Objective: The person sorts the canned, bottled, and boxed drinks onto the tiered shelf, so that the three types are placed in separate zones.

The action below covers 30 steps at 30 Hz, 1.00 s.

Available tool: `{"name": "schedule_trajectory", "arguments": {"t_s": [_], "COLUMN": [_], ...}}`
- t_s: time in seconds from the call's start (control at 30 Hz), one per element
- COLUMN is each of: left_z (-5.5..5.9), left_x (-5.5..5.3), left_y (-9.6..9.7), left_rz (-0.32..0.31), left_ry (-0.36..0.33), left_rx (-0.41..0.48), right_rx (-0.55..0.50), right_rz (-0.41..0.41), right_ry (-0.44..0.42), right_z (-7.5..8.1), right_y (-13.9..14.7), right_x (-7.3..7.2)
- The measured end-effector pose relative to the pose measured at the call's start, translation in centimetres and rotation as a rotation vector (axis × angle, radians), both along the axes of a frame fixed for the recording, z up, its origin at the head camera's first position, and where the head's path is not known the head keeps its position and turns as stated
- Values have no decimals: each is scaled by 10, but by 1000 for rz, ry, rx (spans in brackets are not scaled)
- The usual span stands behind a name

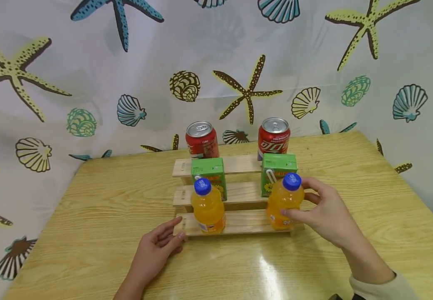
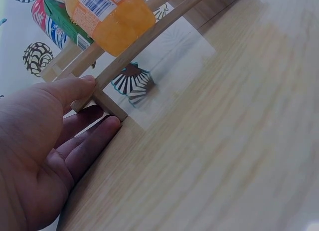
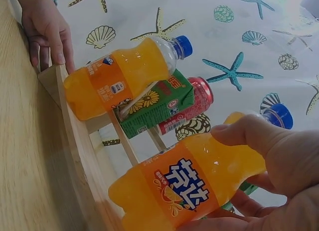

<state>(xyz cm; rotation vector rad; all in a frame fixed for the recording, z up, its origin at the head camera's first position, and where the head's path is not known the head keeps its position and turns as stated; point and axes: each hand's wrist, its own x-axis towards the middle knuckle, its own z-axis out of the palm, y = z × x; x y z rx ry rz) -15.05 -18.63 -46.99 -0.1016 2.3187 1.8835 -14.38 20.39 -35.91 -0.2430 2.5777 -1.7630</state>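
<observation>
A three-step wooden rack (image 1: 244,221) stands on the table. My right hand (image 1: 323,212) holds an orange soda bottle (image 3: 184,186) with a blue cap, at the right end of the lowest step; thumb and fingers lie on opposite sides of it. The bottle's base looks to be on or just over the step; I cannot tell which. At the rack's left front corner, my left hand (image 2: 50,136) grips the end, thumb on the plank and fingers by the leg. A second orange soda bottle (image 1: 208,208) stands upright on the lowest step's left side.
Two green drink cartons, left (image 1: 208,166) and right (image 1: 278,162), stand on the middle step. Behind them, a left red cola can (image 1: 202,139) and a right one (image 1: 274,135) occupy the top step. A cloth (image 1: 156,62) printed with shells and starfish hangs behind the table (image 1: 119,200).
</observation>
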Motion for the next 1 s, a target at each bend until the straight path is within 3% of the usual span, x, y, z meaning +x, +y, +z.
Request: {"name": "schedule_trajectory", "arguments": {"t_s": [1.0], "left_z": [1], "left_x": [1], "left_y": [0], "left_rz": [3], "left_ry": [7], "left_rx": [4], "right_rx": [-40], "right_rz": [6], "right_ry": [-78], "right_z": [-5], "right_y": [-11], "right_x": [-2]}}
